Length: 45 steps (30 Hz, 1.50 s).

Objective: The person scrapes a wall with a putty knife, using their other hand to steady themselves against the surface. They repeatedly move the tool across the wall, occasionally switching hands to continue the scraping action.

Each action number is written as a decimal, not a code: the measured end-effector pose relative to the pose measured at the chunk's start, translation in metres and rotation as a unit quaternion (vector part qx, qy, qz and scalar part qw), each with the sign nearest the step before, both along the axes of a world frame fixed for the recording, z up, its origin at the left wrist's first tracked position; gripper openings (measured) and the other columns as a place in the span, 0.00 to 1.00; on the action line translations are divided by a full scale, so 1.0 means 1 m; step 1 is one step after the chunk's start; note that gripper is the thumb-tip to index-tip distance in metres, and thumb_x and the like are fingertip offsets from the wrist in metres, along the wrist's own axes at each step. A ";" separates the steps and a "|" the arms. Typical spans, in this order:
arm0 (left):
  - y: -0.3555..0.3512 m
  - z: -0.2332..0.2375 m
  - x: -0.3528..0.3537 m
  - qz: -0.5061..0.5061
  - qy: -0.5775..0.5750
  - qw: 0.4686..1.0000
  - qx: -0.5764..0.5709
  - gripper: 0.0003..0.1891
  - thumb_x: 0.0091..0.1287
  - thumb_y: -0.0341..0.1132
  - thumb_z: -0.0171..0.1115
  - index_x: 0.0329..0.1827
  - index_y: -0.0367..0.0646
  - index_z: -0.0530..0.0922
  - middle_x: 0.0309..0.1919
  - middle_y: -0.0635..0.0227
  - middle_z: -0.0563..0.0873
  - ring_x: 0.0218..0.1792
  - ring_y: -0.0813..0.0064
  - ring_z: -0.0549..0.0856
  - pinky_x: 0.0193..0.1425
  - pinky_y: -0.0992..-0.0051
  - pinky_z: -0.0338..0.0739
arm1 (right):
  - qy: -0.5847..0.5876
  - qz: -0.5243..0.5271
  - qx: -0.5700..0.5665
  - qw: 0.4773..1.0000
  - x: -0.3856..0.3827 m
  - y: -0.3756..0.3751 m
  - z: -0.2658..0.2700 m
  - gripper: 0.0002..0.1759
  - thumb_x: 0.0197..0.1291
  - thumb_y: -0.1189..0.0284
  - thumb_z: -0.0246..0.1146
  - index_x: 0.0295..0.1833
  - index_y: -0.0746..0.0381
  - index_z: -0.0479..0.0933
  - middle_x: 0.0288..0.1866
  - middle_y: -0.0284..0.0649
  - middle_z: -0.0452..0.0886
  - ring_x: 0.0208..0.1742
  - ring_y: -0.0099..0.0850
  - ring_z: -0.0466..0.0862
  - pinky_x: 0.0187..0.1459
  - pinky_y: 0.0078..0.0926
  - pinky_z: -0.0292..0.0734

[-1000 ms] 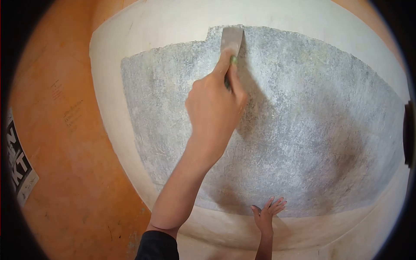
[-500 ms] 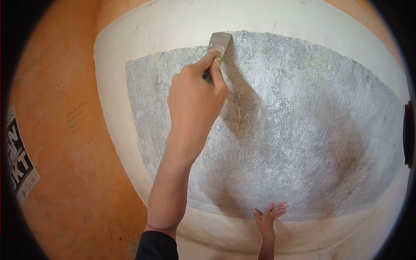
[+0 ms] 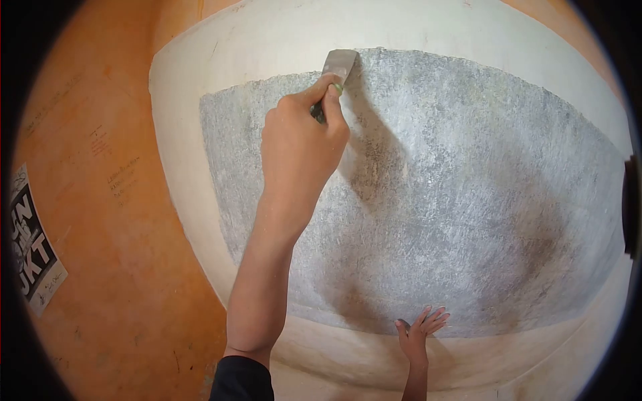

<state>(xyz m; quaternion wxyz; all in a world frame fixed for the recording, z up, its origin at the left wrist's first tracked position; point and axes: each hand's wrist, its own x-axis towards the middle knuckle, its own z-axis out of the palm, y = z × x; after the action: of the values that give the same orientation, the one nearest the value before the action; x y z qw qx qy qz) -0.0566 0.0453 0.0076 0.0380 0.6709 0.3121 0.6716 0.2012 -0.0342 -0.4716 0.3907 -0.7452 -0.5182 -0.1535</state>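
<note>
My left hand (image 3: 304, 137) is closed around a scraper, a putty knife with a dark handle and a bit of green beside the fingers. The metal blade (image 3: 340, 62) points up and touches the wall at the upper edge of a rough grey patch (image 3: 435, 167), where it meets the smooth white border (image 3: 281, 43). Lower down and to the right, my right hand (image 3: 414, 339) has its fingers spread and rests near the lower edge of the grey patch, holding nothing.
An orange wall (image 3: 100, 220) with faint handwriting lies on the left. A black and white poster (image 3: 33, 247) is on it at the far left. A dark object (image 3: 630, 207) stands out at the right edge. Shadows of the arms fall over the grey patch.
The view has shifted slightly, so the wall and poster appear a little further right. The scraper blade stays at nearly the same place, and both hands keep their poses.
</note>
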 end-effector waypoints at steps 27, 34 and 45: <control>0.014 -0.025 0.018 0.028 -0.010 0.999 0.030 0.18 0.76 0.38 0.54 0.64 0.41 0.83 0.18 0.56 0.84 0.17 0.72 0.83 0.25 0.69 0.73 | 0.006 0.014 -0.033 0.999 0.001 -0.009 -0.002 0.59 0.70 0.47 0.60 0.83 0.61 0.24 0.81 0.64 0.11 0.79 0.66 0.11 0.71 0.71 0.11; -0.002 -0.078 -0.002 0.025 0.025 0.999 -0.006 0.18 0.76 0.39 0.55 0.64 0.47 0.83 0.19 0.55 0.84 0.21 0.72 0.85 0.29 0.71 0.75 | -0.001 0.026 -0.064 0.998 0.010 -0.010 -0.013 0.60 0.69 0.48 0.62 0.83 0.59 0.23 0.80 0.66 0.11 0.78 0.68 0.11 0.71 0.73 0.12; 0.006 -0.028 -0.002 0.149 0.039 0.988 -0.019 0.14 0.75 0.42 0.61 0.55 0.48 0.88 0.23 0.53 0.87 0.24 0.63 0.88 0.32 0.68 0.78 | -0.094 -0.018 0.017 0.995 0.014 0.005 -0.028 0.61 0.69 0.46 0.61 0.83 0.56 0.20 0.79 0.70 0.11 0.77 0.73 0.12 0.68 0.79 0.12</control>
<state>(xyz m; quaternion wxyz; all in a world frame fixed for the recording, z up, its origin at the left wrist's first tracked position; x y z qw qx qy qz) -0.0590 0.0516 -0.0204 -0.0613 0.6416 0.4227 0.6371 0.2149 -0.0297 -0.5000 0.3500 -0.7299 -0.5363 -0.2391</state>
